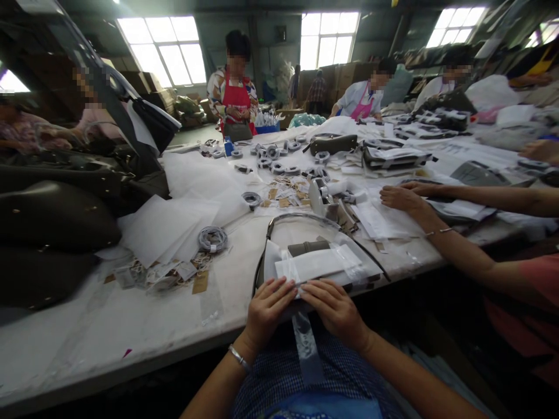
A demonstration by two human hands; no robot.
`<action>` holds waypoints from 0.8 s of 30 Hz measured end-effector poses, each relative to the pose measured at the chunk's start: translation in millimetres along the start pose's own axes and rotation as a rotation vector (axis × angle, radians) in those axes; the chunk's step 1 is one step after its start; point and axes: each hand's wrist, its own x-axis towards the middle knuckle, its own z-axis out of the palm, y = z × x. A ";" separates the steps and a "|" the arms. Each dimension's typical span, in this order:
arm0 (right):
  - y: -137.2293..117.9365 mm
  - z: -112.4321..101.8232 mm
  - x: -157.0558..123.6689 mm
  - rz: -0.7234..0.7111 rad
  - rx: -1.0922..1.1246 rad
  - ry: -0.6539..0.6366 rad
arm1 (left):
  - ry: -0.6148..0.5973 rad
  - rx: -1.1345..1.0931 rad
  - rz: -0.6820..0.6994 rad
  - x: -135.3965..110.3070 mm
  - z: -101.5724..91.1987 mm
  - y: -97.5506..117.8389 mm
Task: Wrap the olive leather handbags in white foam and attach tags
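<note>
A dark olive handbag (308, 248) lies at the table's near edge, partly covered by white wrapping paper (308, 266). Its long strap, partly in clear plastic, arches away from me. My left hand (269, 308) is closed over the near edge of the wrapped bag, fingers on top. Beside it, my right hand (334, 308) grips the same edge, fingertips pressing on the paper. Both thumbs are hidden. Below, between my hands, a clear tape strip (305, 343) hangs down.
White sheets (170, 230), a coiled grey strap (212, 239) and loose tags (163, 278) lie left. A tape dispenser (322, 198) stands behind the bag. Dark bags (52, 233) are piled far left. A co-worker's hands (404, 195) work at right; other people stand across the table.
</note>
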 end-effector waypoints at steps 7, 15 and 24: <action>-26.7 5.8 -45.0 -0.137 -0.017 -0.088 | -0.058 0.005 -0.018 -1.3 0.0 2.3; -49.6 0.6 -15.1 -0.018 0.293 -0.012 | -0.027 0.000 -0.060 1.8 0.7 5.4; -12.4 -35.4 55.2 0.010 0.235 -0.051 | -0.004 0.055 -0.064 3.7 0.6 10.1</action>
